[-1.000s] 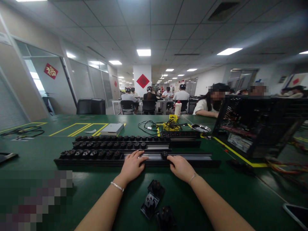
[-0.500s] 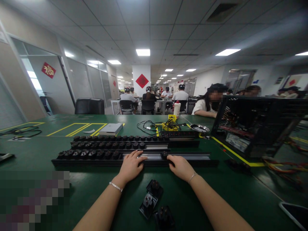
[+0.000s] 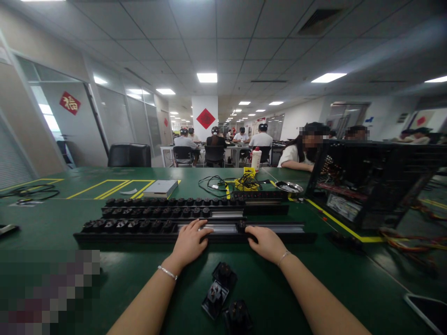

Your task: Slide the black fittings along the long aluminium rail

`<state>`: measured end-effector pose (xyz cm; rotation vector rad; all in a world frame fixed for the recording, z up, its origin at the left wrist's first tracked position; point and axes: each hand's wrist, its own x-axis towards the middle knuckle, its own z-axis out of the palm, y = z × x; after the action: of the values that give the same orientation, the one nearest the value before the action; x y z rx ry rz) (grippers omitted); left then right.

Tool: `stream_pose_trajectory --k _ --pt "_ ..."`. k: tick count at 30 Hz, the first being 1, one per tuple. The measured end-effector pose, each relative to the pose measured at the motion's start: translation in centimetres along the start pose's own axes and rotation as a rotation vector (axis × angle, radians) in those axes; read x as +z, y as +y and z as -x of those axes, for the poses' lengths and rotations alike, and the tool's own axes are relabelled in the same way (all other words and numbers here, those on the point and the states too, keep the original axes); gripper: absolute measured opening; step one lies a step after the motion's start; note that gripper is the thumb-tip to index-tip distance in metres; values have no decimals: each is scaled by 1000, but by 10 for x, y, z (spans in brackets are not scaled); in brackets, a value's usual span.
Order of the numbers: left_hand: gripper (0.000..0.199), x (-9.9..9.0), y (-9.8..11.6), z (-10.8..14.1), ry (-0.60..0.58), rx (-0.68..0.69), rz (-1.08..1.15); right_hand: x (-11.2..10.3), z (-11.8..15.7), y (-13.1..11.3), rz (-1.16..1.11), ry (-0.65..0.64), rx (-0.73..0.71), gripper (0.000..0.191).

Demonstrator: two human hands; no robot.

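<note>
My left hand (image 3: 190, 242) lies on the front black rail (image 3: 132, 238) with its fingers spread over the silvery channel. At the right part of that rail, my right hand (image 3: 268, 244) has its fingertips curled against a single black socket module (image 3: 241, 225) seated in the channel. Part of that grip is hidden behind the fingers. A row of similar black modules (image 3: 122, 225) fills the rail's left half. Nearer me on the green table are loose black modules with metal prongs: one (image 3: 225, 272) behind, another (image 3: 214, 293) tilted, a third (image 3: 238, 314) closest.
Two more module-filled rails (image 3: 267, 210) lie behind. An open computer case (image 3: 370, 186) stands at right, with coloured wires beside it. Further back are a grey box (image 3: 160, 188), black cables in a yellow holder (image 3: 247, 179) and a metal dish (image 3: 289, 187). A co-worker (image 3: 296, 153) sits across.
My right hand has shifted slightly right along the rail, and the single socket module has moved right with it. My left hand stays in place.
</note>
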<state>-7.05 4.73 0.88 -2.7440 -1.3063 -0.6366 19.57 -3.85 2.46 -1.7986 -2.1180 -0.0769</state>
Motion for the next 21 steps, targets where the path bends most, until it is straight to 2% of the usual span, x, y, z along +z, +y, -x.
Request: stream_pose_trajectory --k 2,5,7,9,11,13,21 --pt "38 0 0 0 3 2 -2 4 1 1 -12 53 -1 24" --pt "38 -1 1 0 11 4 0 11 -2 -2 -35 201 44 20" --pt "38 -1 1 0 12 0 5 17 -7 -7 -39 302 134 23" --pt "38 -1 2 0 10 -6 9 21 -14 -14 -33 355 253 35" --pt "38 -2 3 0 13 -7 8 23 -20 -20 -25 332 343 42" --pt "37 -2 4 0 17 -7 8 23 -23 -25 -13 281 380 39" --pt "35 -1 4 0 18 -16 9 19 -23 -30 -8 249 426 36"
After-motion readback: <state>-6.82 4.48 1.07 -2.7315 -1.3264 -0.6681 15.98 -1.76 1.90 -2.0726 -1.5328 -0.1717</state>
